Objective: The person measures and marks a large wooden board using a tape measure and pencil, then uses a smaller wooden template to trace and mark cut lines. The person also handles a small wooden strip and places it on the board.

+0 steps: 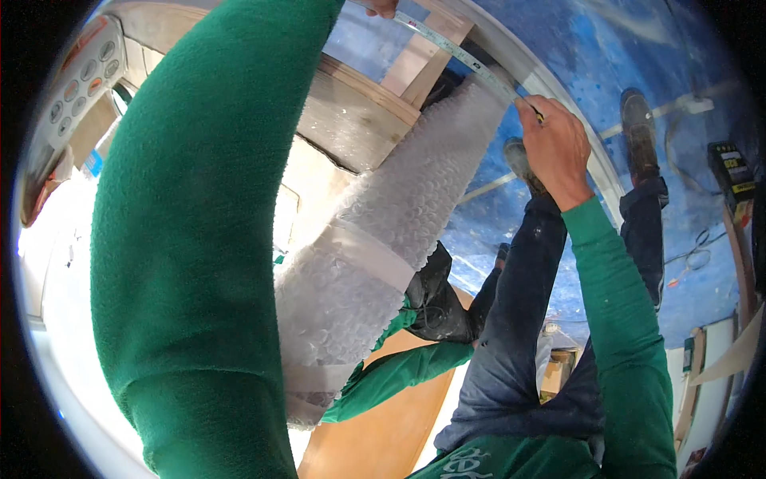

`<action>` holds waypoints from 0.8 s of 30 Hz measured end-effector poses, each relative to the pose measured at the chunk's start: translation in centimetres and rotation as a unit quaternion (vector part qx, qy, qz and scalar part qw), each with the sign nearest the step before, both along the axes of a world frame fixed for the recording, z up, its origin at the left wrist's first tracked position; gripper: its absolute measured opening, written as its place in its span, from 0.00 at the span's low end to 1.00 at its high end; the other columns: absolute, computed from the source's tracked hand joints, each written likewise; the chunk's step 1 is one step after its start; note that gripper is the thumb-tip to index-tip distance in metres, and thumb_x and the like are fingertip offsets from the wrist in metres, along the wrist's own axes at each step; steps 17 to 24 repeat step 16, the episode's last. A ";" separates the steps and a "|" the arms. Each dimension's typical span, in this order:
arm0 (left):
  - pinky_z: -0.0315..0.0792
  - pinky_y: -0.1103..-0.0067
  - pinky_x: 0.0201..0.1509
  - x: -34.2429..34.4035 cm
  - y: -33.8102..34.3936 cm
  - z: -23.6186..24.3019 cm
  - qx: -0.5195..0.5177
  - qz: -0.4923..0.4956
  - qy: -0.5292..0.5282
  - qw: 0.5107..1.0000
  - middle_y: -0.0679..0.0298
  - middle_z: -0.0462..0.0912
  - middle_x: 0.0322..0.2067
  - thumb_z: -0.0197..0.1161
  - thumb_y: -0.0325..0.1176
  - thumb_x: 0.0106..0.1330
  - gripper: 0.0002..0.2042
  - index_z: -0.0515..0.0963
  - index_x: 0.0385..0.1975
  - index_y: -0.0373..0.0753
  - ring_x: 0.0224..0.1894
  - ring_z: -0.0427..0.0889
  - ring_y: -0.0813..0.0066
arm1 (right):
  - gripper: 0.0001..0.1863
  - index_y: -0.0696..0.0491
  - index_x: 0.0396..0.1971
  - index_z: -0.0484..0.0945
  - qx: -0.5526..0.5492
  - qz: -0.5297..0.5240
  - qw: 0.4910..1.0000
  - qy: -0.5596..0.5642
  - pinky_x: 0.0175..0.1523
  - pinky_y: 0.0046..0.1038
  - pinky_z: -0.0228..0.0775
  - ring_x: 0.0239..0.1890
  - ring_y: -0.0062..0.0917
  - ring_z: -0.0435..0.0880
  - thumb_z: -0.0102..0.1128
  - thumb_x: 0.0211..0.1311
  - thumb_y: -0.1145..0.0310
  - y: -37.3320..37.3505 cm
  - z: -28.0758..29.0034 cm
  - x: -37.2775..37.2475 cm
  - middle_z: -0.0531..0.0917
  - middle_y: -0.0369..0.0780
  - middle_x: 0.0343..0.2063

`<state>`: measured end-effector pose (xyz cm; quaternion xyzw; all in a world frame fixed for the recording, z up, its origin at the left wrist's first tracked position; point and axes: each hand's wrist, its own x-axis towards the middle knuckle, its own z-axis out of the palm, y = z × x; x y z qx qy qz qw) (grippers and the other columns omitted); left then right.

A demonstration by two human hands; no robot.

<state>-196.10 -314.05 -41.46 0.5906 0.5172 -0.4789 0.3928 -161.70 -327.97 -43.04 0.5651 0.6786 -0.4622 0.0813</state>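
A tape measure blade (455, 49) is drawn out in a slant across a pale wooden frame (415, 68) and the far end of a long bubble-wrapped piece (415, 176). My right hand (558, 148) is closed at the near end of the tape, where a bit of yellow and black shows between the fingers. At the top edge my left hand (381, 8), mostly cut off, has its fingers curled at the other end of the blade. The large green sleeve of my left arm covers much of the left side. Pale tape bands (367, 251) cross the bubble wrap.
Blue covering (487, 215) lies on the floor. Scissors (697, 257) and a yellow-black packaged item (732, 172) are at the right. Someone's green clothing (427, 371) shows behind the wrapped piece, above an orange-brown board (375, 447). A curved white edge (550, 84) runs past my right hand.
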 end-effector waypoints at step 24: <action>0.83 0.59 0.50 0.9 0.2 1.1 0.004 -0.019 0.028 0.999 0.58 0.95 0.41 0.78 0.43 0.61 0.11 0.95 0.37 0.45 0.48 0.92 0.60 | 0.22 0.45 0.58 0.89 -0.194 0.091 0.971 0.106 0.60 0.51 0.77 0.48 0.50 0.91 0.62 0.76 0.48 5.9 -3.6 -7.0 0.91 0.52 0.42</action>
